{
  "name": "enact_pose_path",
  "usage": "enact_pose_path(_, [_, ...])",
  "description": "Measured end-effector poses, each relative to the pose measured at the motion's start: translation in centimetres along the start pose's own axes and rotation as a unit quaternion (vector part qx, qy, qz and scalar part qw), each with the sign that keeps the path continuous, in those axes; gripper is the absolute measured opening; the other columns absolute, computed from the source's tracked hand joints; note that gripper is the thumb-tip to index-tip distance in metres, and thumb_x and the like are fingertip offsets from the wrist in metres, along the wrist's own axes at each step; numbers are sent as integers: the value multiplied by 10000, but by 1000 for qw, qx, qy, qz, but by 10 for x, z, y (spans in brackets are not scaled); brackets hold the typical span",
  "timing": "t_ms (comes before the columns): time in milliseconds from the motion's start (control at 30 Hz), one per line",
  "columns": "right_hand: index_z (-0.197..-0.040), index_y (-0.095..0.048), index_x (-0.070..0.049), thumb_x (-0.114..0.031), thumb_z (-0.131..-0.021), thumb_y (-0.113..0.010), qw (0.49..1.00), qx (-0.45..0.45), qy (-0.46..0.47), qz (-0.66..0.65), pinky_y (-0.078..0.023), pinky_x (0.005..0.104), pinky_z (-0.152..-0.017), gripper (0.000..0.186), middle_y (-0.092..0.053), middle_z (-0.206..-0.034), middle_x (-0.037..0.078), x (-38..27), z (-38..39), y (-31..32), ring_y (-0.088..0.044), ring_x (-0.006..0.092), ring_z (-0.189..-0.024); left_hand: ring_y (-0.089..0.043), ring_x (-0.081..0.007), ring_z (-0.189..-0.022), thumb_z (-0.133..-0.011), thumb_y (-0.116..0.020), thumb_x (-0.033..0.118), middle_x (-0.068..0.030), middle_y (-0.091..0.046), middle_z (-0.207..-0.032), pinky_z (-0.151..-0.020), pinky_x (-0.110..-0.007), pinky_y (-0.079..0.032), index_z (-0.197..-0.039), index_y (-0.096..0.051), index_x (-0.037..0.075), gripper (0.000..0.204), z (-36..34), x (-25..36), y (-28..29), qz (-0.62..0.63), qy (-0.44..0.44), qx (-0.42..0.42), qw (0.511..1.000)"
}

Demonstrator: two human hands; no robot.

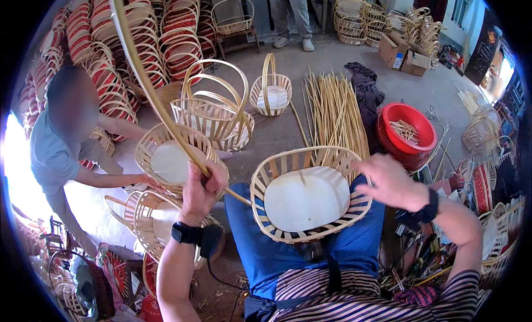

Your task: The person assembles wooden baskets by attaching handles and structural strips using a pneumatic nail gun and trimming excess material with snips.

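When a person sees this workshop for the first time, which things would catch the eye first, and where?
Probably the long cane, gripped in the left hand and arcing up to the top edge. Then the slatted oval basket on the person's lap, with the right hand at its right side. The bright red tub beyond that hand and the stacked red-and-tan baskets at upper left also stand out.

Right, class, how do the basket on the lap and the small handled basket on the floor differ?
The lap basket rests on the person's blue-trousered lap; the floor basket stands on the grey floor.
The floor basket has a tall arched handle over it; the lap basket has none.
The lap basket fills more of the picture than the floor basket, partly by being nearer.
Both have pale slatted sides and a whitish base.
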State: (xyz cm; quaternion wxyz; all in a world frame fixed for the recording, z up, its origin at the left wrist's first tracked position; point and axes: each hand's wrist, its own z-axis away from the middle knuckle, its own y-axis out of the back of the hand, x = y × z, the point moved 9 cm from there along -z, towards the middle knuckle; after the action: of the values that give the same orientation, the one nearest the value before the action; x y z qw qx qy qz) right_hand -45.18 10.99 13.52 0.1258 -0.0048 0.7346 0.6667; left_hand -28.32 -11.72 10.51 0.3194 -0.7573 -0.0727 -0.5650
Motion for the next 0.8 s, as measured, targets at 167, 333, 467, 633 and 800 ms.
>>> enact_pose_path(167, [-959, -495, -31, -186, -677, -566, 990, 121, -41, 51, -410, 350, -707, 329, -542, -840, 117, 32, 21, 76, -511, 273, -799, -324, -153, -520, -814, -266, 498, -19, -322, -524, -519, -265, -272, -540, -364, 78, 511, 5, -4, -15, 18, 2, -81, 997])
enact_pose_path(333, [-940, -510, -2, -176, -701, -551, 982, 47, -183, 4, -432, 308, -679, 299, -568, -802, 120, 95, 50, 111, -549, 233, -744, -280, -134, -496, -788, -374, 482, -6, -274, -512, -493, -252, -261, -548, -324, 95, 459, 15, 17, -24, -3, -31, -100, 994])
enact_pose_path(467, [-936, -515, 16, -160, -730, -526, 966, 10, -258, -26, -439, 257, -654, 271, -580, -780, 106, 149, 82, 159, -560, 170, -712, -318, -148, -524, -775, -379, 502, -22, -310, -524, -518, -261, -282, -551, -348, 84, 475, 19, 11, -25, -4, -22, -99, 995])
enact_pose_path(633, [-987, -485, -3, -100, -754, -502, 975, 25, -218, 19, -410, 232, -711, 253, -524, -853, 58, 187, 5, 214, -508, 106, -779, -331, -161, -529, -773, -369, 509, -30, -334, -525, -535, -276, -287, -543, -364, 79, 487, 24, 9, -2, -6, -3, -58, 998])
enact_pose_path(800, [-1038, -464, -21, -84, -741, -509, 989, 136, 17, 59, -382, 256, -776, 307, -494, -904, 66, 64, -86, 217, -484, 121, -833, -334, -171, -550, -827, -252, 463, -29, -341, -549, -546, -281, -286, -552, -366, 70, 493, 7, -2, -13, -6, -14, -94, 995])
